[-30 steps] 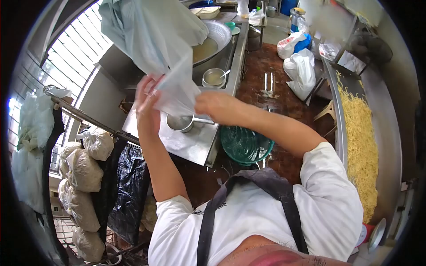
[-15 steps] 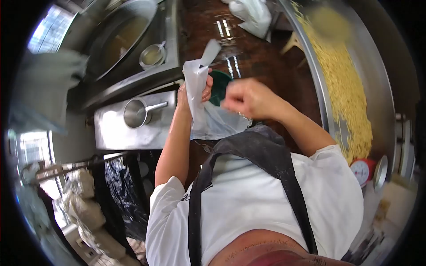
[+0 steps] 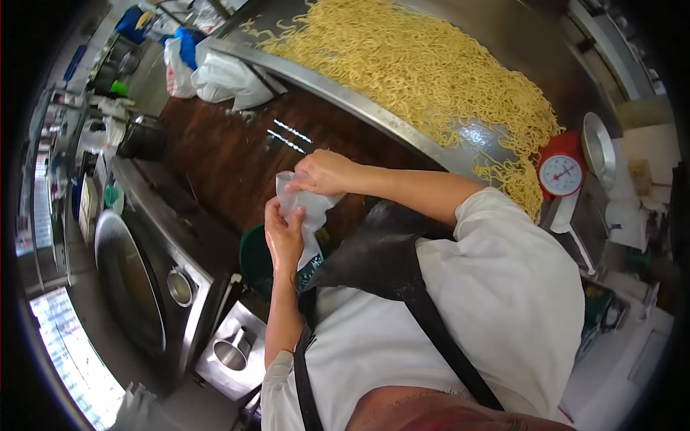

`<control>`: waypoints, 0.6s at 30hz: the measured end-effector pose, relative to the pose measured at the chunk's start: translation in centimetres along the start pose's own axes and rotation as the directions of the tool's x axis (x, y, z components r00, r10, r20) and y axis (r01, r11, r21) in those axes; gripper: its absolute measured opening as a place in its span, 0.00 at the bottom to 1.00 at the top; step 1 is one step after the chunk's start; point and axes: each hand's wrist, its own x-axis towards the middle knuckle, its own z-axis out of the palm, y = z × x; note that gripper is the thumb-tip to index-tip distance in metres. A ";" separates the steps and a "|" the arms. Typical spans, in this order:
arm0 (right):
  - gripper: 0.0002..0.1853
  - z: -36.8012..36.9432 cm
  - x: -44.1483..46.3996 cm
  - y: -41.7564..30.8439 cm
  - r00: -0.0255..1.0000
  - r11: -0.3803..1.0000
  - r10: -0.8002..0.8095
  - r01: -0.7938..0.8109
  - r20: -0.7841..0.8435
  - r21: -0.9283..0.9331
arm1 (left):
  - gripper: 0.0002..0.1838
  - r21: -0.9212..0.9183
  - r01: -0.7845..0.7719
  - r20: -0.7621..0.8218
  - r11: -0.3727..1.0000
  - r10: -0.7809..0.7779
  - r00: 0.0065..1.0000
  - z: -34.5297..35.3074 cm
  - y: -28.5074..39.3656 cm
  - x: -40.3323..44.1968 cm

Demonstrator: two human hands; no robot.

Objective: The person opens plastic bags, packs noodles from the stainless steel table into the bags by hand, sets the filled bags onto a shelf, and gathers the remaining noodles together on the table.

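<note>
A translucent plastic bag (image 3: 310,208) hangs between my two hands, in front of the dark apron. My left hand (image 3: 284,228) has its fingers closed on the bag's side, near the upper end. Just above it, my right hand (image 3: 323,172) pinches the bag's top edge. The lower part of the bag reaches down beside the green basin (image 3: 253,262), which my left forearm partly hides.
Yellow noodles (image 3: 431,65) are spread over a metal table (image 3: 359,104) ahead and to the right. A red scale (image 3: 560,171) stands at its end. On the left are a large wok (image 3: 129,280), a small pot (image 3: 180,286) and a saucepan (image 3: 230,353). White bags (image 3: 230,79) sit beyond the floor.
The view has swung right toward the noodle table. The bag, first held up and spread high, is now lower and gathered. My right hand, apart from it half a second ago, now grips its top.
</note>
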 end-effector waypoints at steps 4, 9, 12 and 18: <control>0.19 -6.9 -0.3 8.6 0.938 1.000 -0.010 0.019 0.347 -0.023 | 0.14 -0.177 0.080 0.032 0.981 -0.075 0.997 2.5 -1.6 7.5; 0.28 -8.6 -3.5 11.3 0.990 0.967 -0.084 0.055 0.110 0.247 | 0.24 -0.138 0.159 0.342 0.978 -0.104 0.934 7.3 0.8 11.8; 0.18 -9.9 -4.1 11.9 0.970 0.922 0.153 -0.210 0.191 0.324 | 0.25 -0.100 0.130 0.497 0.986 -0.063 0.865 9.3 1.6 14.8; 0.14 -8.9 -4.6 14.9 0.955 0.763 0.294 -0.212 -0.036 0.611 | 0.26 -0.043 0.250 0.702 0.967 -0.149 0.697 11.9 1.4 22.4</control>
